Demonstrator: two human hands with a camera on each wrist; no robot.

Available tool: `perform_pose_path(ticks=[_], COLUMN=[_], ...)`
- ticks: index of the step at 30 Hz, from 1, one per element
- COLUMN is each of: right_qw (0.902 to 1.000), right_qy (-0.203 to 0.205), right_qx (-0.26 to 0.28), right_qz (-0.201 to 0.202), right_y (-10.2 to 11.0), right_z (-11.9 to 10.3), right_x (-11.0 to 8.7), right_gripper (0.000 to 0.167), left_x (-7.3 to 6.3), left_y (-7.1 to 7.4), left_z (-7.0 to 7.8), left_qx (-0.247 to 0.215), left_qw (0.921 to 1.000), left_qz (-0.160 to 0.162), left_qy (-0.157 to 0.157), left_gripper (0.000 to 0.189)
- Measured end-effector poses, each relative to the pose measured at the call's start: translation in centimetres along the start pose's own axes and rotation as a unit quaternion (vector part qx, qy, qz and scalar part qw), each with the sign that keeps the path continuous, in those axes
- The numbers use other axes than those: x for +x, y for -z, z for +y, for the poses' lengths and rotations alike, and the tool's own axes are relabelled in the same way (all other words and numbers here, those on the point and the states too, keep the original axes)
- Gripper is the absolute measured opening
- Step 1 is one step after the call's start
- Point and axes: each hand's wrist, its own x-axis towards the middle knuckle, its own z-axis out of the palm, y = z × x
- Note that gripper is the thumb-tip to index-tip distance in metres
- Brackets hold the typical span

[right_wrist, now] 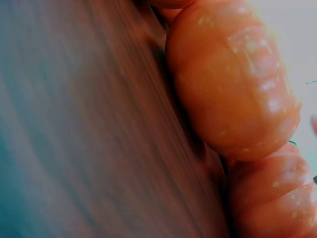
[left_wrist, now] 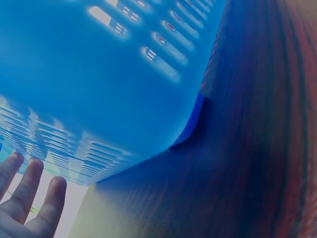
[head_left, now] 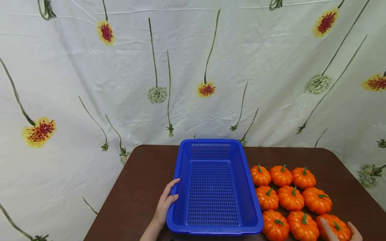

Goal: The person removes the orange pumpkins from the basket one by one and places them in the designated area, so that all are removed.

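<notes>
Blue perforated plastic forms the basket [head_left: 214, 187], which is set near the middle of the brown table [head_left: 138, 187], its long sides running from near to far. The left hand [head_left: 167, 201] is laid against the basket's left wall near the near corner; the fingers are seen nearly straight along the rim, with the thumb beside them, so the wall is touched rather than clasped. In the left wrist view the fingers [left_wrist: 29, 196] are shown extended beside the slotted wall.

Nine orange pumpkins are laid in three rows just to the right of the basket, close together and some touching. The near right pumpkin [head_left: 333, 227] is gripped by the right hand [head_left: 342, 231] at the frame's near edge, with a thumb on one side and fingers curled round the other. Most of the hand is cut off, so how firmly it is held cannot be told.

Trouble may be judged likely from the crowding: if the held pumpkin is lifted at a slant, the near middle pumpkin [head_left: 302, 227] beside it could be nudged and rolled. The basket is only steadied by flat fingers, so it could be slid across the smooth table if its rim is struck.
</notes>
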Motion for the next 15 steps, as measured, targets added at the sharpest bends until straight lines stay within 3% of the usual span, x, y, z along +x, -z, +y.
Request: perform_pose_path(ticks=[4,7,11,15], right_qw=[0.9973,0.9966,0.9982,0.9858], right_qy=[-0.003,0.007,0.058,0.117], right_qx=[0.073,0.081,-0.009,-0.119], right_qz=[0.011,0.011,0.016,0.017], right_y=[-0.2,0.0,0.7,1.7], right_z=[0.4,0.4,-0.8,-3.1], right_x=[0.5,0.6,0.3,-0.7], right_gripper=[0.103,0.097,0.091,0.091], left_x=[0.1,0.1,-0.1,-0.2], left_y=[0.2,0.3,0.4,0.5], left_z=[-0.3,-0.4,-0.1,0.5], left_qx=[0.003,0.011,0.052,0.108], left_qw=[1.0,0.9999,0.9986,0.9934], left_qz=[-0.004,-0.006,0.003,0.023], left_qy=[-0.003,-0.004,0.008,0.029], left_gripper=[0.05,0.051,0.051,0.045])
